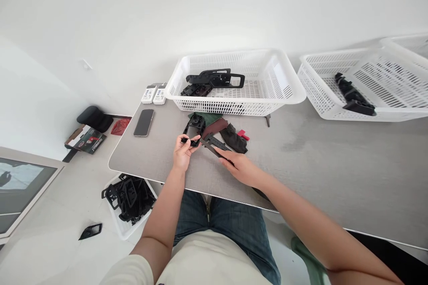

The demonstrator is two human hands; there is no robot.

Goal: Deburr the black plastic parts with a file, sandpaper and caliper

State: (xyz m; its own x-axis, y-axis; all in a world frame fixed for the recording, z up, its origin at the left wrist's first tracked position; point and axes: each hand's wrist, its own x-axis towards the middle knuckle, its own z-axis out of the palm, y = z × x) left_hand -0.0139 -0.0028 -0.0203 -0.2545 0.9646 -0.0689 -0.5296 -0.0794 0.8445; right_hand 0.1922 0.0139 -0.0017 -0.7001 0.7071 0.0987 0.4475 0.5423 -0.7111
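My left hand (183, 152) grips a black plastic part (196, 125) by its near end, holding it above the table. In my right hand (240, 167) is a thin dark flat file (211, 146), its tip touching or very close to the part's near right corner. Just beyond the file lies a black caliper (219, 142), partly hidden by it. Brown sandpaper (216, 126) and a green sheet (211, 118) lie behind the part. A crumpled black cloth (234, 138) and a small red piece (243, 135) sit to the right of them.
A white basket (234, 106) with several black parts stands at the back; another white basket (326, 107) is to its right. A phone (144, 123) and two white boxes (154, 95) lie left. A bin of black parts (129, 198) stands on the floor, beside a fallen part (91, 231).
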